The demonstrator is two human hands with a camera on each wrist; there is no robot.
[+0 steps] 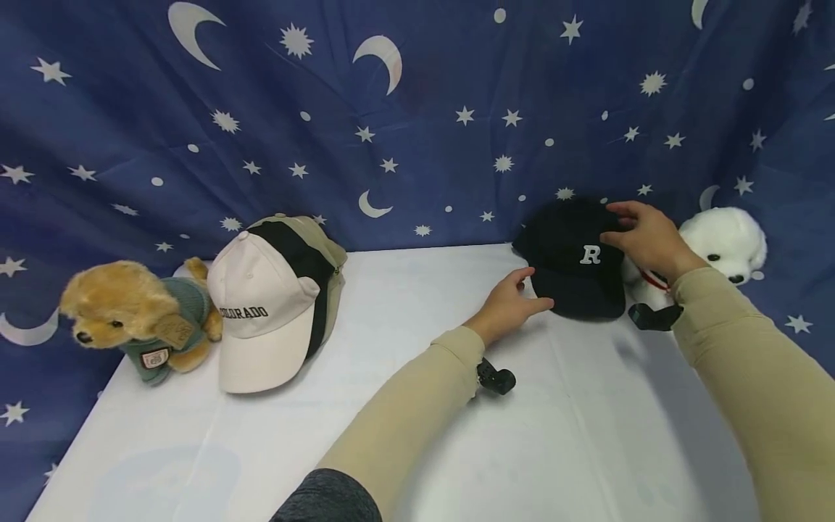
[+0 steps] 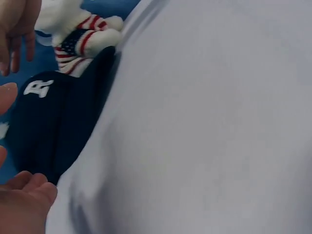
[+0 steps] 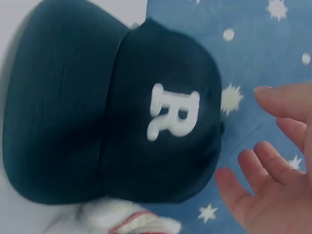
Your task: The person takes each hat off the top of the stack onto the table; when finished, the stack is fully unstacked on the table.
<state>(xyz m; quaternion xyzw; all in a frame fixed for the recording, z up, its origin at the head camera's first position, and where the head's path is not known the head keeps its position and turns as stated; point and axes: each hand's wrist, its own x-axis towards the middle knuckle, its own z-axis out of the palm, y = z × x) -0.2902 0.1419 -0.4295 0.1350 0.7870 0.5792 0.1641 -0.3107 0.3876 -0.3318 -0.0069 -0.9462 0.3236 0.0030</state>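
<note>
A black baseball cap (image 1: pixel 561 250) with a white letter R stands at the back right of the table, its brim toward me. My left hand (image 1: pixel 511 307) is at the cap's lower left, thumb and fingers apart; its fingertips show right at the cap's edge in the left wrist view. At the cap's upper right is my right hand (image 1: pixel 654 241), fingers spread and curved loosely. The right wrist view shows a gap between that hand (image 3: pixel 275 180) and the crown (image 3: pixel 161 161). A white plush dog (image 1: pixel 723 235) sits beside the cap, partly hidden behind my right hand.
Farther left, a pale pink cap (image 1: pixel 257 290) lettered COLORADO leans against a black and beige cap (image 1: pixel 329 254). Beside them is a golden plush dog (image 1: pixel 120 304) in a green top. A blue curtain (image 1: pixel 430 87) with moons and stars hangs behind the white table (image 1: pixel 554 435).
</note>
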